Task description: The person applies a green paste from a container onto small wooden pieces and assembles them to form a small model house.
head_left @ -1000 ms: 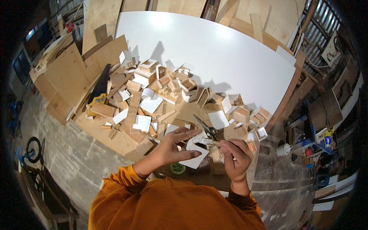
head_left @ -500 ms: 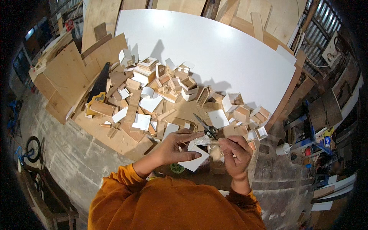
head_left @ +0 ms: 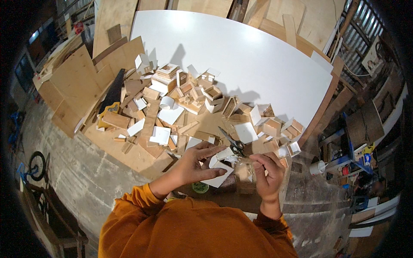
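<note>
My left hand point(head_left: 191, 165) grips a small white-faced wooden piece point(head_left: 218, 178) between fingers and thumb. My right hand point(head_left: 269, 172) pinches a thin pale stick point(head_left: 246, 160) whose tip, coated with a white lumpy substance point(head_left: 230, 158), lies against the piece. Black-handled scissors point(head_left: 236, 146) lie open just beyond my hands. A green round container point(head_left: 200, 187) is partly hidden below the white piece.
Small wooden box-like models point(head_left: 262, 112) and white and bare offcuts point(head_left: 150, 114) cover the worktop point(head_left: 103, 148). A yellow-handled saw point(head_left: 111, 107) lies at the left, before a large white board point(head_left: 228, 47). A white bucket point(head_left: 317, 167) stands at the right.
The coated stick tip in my right hand has shifted slightly down along the white piece, uncovering more of its upper part. My left hand stays in nearly the same place.
</note>
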Available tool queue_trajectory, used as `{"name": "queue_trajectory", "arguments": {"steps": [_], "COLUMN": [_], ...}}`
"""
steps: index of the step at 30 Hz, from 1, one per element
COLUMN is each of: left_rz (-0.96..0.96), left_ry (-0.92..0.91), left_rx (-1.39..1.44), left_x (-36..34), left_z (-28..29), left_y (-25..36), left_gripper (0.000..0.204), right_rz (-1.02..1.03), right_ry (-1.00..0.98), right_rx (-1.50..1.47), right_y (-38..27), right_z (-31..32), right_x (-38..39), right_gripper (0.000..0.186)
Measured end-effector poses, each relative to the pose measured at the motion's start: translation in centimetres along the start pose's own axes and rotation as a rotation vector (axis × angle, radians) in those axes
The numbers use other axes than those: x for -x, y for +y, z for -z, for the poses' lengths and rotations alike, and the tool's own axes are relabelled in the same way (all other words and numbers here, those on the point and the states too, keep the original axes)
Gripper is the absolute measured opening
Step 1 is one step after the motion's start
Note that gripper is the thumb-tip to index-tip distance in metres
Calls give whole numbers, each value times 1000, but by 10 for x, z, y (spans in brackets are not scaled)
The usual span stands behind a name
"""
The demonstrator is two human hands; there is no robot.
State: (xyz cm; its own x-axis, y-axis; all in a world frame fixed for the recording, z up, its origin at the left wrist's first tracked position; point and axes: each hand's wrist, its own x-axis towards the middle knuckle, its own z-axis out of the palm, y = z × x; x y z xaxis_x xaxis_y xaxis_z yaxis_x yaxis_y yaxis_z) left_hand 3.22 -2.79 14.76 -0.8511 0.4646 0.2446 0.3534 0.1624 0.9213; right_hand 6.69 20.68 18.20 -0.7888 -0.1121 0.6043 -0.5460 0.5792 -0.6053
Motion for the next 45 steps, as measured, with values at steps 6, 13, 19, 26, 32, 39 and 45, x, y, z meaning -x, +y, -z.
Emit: {"name": "queue_trajectory", "arguments": {"steps": [6,13,19,26,32,39,45], "left_rz": [-39,-55,-37,0,2,-12,-63], "left_ry": [16,44,55,82,145,180,204], "left_rx": [-51,-74,-93,-66,-62,-77,-103], "left_x": [5,10,14,19,22,26,24], "left_z": [1,1,2,2,4,6,6], "left_y": [5,6,8,15,12,14,16], "left_gripper": [65,65,64,65,66,64,65], "right_rz": [-17,7,30,106,85,106,61], "right_ry": [-17,28,8,-32,-12,-4,12], "right_rx": [-18,8,-11,-37,-21,9,-7], "right_y": [-1,-9,-11,-13,-25,-24,-25], "right_z": [-11,-11,-10,-13,-10,-18,-26], "right_x": [2,1,3,3,4,4,8], "right_gripper": [14,11,13,15,15,15,19]}}
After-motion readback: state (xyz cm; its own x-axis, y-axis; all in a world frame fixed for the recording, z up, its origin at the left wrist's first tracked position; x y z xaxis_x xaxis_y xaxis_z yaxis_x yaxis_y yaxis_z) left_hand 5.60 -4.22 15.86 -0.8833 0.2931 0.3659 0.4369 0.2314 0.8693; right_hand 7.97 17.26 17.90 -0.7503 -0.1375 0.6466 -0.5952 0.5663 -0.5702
